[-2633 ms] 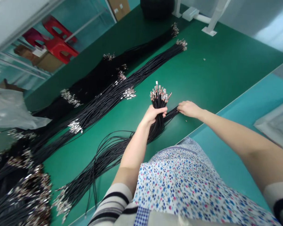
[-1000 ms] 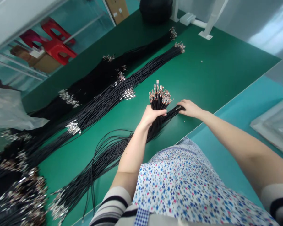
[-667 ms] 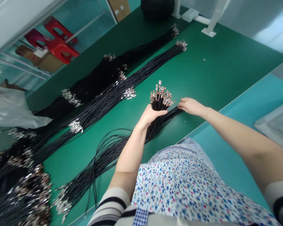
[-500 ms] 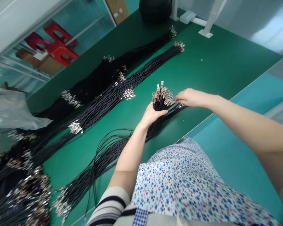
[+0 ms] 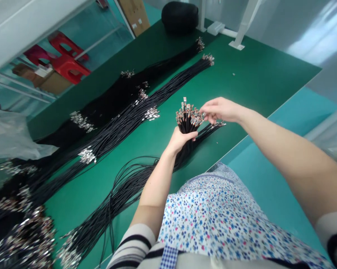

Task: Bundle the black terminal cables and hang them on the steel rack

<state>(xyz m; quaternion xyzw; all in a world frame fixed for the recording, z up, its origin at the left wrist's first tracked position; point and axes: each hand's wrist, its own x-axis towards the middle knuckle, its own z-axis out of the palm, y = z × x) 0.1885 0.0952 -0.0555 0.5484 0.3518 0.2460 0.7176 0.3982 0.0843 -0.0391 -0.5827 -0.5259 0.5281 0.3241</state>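
Observation:
My left hand (image 5: pixel 180 141) is wrapped round a bundle of black cables (image 5: pixel 188 125), whose metal-tipped ends stand up in a fan above the thumb. At the right edge of those tips is my right hand (image 5: pixel 220 109), its thumb and fingers pinched close together beside the terminals. Whatever lies between these fingertips is too small to make out. Below the hands, more black cables (image 5: pixel 129 183) run along the green table toward the lower left, with some loops sticking out. A few metal-tipped ends (image 5: pixel 220 124) lie on the table under my right hand.
Several other bundles of black cables (image 5: pixel 168 87) lie across the green table (image 5: pixel 263 74). A heap of metal-tipped cables (image 5: pixel 30 239) is at lower left, near a clear plastic bag (image 5: pixel 11 130). At the back are a black rounded object (image 5: pixel 180 16) and a white post (image 5: pixel 242 28).
My right hand has moved slightly up and left, closer against the metal tips. My left hand keeps its hold on the bundle. The whole view has shifted slightly.

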